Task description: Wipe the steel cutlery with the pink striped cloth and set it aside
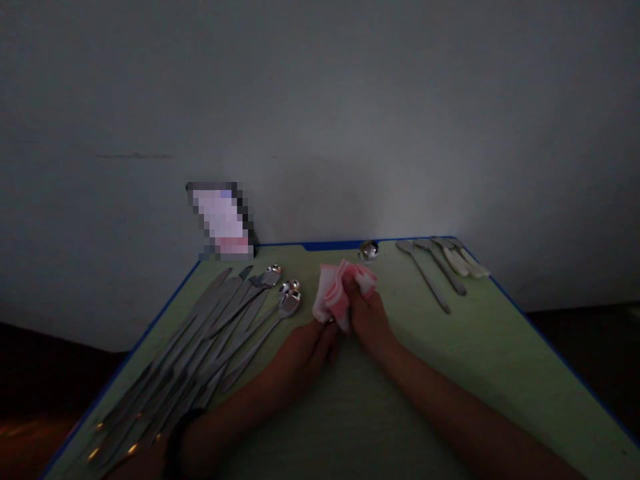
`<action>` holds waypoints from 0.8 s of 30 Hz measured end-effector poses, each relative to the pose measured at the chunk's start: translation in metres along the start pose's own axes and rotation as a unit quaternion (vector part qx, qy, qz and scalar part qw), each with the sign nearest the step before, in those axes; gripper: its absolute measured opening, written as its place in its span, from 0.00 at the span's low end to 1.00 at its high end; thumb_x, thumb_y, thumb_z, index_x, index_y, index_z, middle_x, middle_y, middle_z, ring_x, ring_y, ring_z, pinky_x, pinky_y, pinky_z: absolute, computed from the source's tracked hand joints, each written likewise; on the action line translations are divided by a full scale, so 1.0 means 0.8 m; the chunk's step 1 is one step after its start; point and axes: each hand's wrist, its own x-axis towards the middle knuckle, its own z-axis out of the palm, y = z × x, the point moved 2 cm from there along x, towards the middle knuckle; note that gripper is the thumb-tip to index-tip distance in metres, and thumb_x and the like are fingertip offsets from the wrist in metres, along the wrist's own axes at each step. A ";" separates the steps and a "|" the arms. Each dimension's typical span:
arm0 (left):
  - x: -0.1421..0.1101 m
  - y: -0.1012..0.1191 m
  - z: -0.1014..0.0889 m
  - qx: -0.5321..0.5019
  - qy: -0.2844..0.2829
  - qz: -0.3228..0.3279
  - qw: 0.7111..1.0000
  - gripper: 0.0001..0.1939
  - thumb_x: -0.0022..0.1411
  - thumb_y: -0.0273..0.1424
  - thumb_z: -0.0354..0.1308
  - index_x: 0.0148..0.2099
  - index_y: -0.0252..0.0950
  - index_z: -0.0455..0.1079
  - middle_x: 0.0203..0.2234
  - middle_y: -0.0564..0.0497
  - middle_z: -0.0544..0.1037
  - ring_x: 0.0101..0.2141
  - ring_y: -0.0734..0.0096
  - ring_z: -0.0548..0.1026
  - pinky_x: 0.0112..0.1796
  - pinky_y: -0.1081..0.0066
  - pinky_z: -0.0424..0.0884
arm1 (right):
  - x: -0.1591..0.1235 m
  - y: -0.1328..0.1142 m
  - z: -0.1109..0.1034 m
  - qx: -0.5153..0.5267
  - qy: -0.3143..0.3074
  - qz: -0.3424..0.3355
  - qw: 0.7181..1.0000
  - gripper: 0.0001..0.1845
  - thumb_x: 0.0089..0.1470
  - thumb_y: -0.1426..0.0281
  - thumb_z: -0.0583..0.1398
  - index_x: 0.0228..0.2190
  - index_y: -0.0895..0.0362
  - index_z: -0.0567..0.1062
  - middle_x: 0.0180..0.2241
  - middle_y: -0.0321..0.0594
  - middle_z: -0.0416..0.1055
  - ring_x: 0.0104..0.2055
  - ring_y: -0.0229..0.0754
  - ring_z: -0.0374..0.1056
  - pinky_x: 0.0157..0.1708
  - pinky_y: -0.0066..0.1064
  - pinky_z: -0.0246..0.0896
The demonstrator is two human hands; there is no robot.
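Note:
My right hand (367,313) is closed around a crumpled pink and white cloth (333,293), near the middle of the table. Just below the cloth, my left hand (313,347) is closed, with a small shiny bit of metal at its fingertips. The round, shiny bowl of a spoon (369,251) shows beyond the cloth's far edge. It lines up with the metal at my left fingers; the cloth and fingers hide the handle between.
Left of my hands lie several table knives (200,320) and a few spoons (290,303), close together. At the far right are more knives (425,277), some with white handles (455,261). A blurred phone-like screen (220,220) leans against the wall (320,133). The pale green table (480,373) has a blue edge.

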 end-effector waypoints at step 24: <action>-0.008 0.009 -0.004 -0.078 -0.016 -0.034 0.996 0.24 0.66 0.38 0.35 0.22 0.36 0.58 0.15 0.57 0.63 0.19 0.76 0.62 0.26 0.74 0.60 | 0.038 -0.003 -0.041 -0.034 0.010 -0.056 0.998 0.16 0.46 0.58 0.58 0.26 0.59 0.73 0.22 0.34 0.69 0.23 0.34 0.61 0.25 0.26 0.57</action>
